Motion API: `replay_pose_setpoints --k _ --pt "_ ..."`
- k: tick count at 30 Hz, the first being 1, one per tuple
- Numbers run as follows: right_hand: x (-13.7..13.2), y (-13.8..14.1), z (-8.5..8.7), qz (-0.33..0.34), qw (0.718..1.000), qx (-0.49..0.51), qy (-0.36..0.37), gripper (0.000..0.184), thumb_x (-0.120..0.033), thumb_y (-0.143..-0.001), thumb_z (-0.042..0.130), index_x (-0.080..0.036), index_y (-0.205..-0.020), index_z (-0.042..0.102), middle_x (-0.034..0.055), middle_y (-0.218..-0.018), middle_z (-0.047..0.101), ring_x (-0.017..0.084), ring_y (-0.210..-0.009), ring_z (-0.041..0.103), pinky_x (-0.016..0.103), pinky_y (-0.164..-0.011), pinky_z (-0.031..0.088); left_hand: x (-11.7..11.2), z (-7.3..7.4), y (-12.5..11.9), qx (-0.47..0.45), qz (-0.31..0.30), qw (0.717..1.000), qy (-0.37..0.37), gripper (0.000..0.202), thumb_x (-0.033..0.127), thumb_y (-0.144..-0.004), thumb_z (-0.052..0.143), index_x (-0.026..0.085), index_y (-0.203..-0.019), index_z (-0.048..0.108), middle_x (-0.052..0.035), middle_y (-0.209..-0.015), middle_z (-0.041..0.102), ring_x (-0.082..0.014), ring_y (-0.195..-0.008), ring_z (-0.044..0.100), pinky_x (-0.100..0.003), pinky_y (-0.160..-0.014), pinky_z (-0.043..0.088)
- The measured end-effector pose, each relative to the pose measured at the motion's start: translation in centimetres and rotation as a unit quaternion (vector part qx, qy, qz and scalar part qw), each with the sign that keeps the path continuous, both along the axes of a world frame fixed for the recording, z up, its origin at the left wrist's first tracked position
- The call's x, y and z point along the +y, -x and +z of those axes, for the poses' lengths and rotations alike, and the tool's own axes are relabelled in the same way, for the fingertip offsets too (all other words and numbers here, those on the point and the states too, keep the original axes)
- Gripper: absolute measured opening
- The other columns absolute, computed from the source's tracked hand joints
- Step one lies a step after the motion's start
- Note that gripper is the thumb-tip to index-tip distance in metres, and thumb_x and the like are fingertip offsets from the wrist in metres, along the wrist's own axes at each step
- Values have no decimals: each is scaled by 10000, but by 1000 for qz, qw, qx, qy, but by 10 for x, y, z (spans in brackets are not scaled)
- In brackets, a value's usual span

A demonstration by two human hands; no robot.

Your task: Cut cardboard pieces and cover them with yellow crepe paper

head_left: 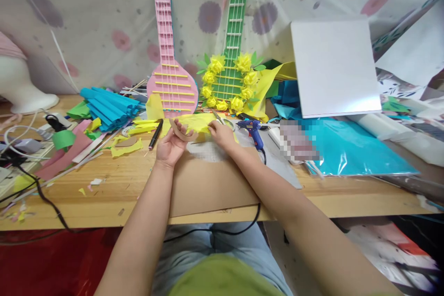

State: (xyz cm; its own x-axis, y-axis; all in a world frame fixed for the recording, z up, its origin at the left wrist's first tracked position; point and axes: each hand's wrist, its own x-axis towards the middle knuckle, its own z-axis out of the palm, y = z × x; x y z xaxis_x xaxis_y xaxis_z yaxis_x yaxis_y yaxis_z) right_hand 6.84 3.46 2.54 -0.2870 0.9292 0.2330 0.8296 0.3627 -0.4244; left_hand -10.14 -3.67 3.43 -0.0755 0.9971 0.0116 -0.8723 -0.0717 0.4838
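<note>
My left hand (170,148) is turned palm up, with its fingers curled around a small curved piece of cardboard (183,134). Yellow crepe paper (199,121) stretches between my two hands. My right hand (222,136) pinches the near edge of that paper. Both hands are above a brown cardboard sheet (211,187). Just beyond my right hand lie scissors (229,123), partly covered. Left of my left hand lies a black marker (156,134), with a cut yellow paper piece (126,146) carrying a cardboard shape farther left.
A blue glue gun (252,130) rests to the right, its cord running off the table's front edge. Pink (172,85) and green (227,81) paper instruments stand behind. Blue crepe paper (111,107) and power strips (21,162) occupy the left; a white panel (335,69) leans at right.
</note>
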Motion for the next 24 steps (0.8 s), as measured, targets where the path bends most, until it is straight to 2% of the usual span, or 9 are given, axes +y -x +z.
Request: replay_pose_setpoints --k 4,7,10,13,16,19,22,24 --pt "14 3 20 -4 998 66 6 203 -302 -831 457 -215 -907 624 32 -923 684 189 -849 609 296 -738 428 -1 -1 -7 37 -32 998 28 284 109 -879 342 163 -906 620 -26 -840 667 -125 -846 623 -427 -972 385" --pt "22 3 30 20 994 107 -1 177 -286 -810 482 -200 -850 631 29 -888 682 180 -823 605 292 -734 425 3 -5 -10 40 -22 997 65 272 78 -846 349 134 -864 615 -19 -714 618 -100 -699 603 -369 -884 457" --pt "23 1 31 30 987 159 -13 156 -271 -796 494 -190 -823 625 25 -867 677 170 -805 600 288 -729 422 6 -8 -12 31 -9 994 102 284 75 -842 317 113 -759 586 6 -566 495 -63 -512 505 -238 -663 501" --pt "19 0 33 18 972 232 -34 161 -289 -797 486 -184 -804 607 17 -795 656 156 -746 587 288 -711 423 8 -9 -14 38 -18 993 112 273 121 -877 334 100 -724 558 30 -521 405 -38 -420 401 -141 -445 400" --pt "16 -1 42 -2 943 326 -72 164 -309 -800 474 -180 -779 572 10 -750 616 140 -716 566 288 -716 424 8 -9 -17 49 0 990 132 247 137 -893 392 105 -689 527 66 -489 316 -8 -359 305 -89 -353 278" --pt "18 -5 59 -1 895 432 -111 156 -315 -816 442 -186 -793 527 8 -773 579 123 -744 551 276 -740 424 9 -9 -19 55 18 986 159 265 177 -890 435 122 -634 479 89 -467 224 -3 -330 237 -78 -311 196" --pt "21 -11 74 48 856 500 -124 109 -284 -813 432 -200 -828 501 -1 -804 550 115 -805 537 263 -768 421 8 -7 -18 55 20 984 170 319 268 -885 447 136 -595 434 93 -455 191 -7 -322 218 -84 -299 169" --pt "19 -16 79 93 844 520 -99 72 -212 -768 451 -202 -823 497 -9 -790 542 112 -787 530 259 -753 425 6 -3 -15 42 20 984 172 381 361 -889 413 144 -577 412 86 -452 214 -10 -324 224 -90 -301 183"
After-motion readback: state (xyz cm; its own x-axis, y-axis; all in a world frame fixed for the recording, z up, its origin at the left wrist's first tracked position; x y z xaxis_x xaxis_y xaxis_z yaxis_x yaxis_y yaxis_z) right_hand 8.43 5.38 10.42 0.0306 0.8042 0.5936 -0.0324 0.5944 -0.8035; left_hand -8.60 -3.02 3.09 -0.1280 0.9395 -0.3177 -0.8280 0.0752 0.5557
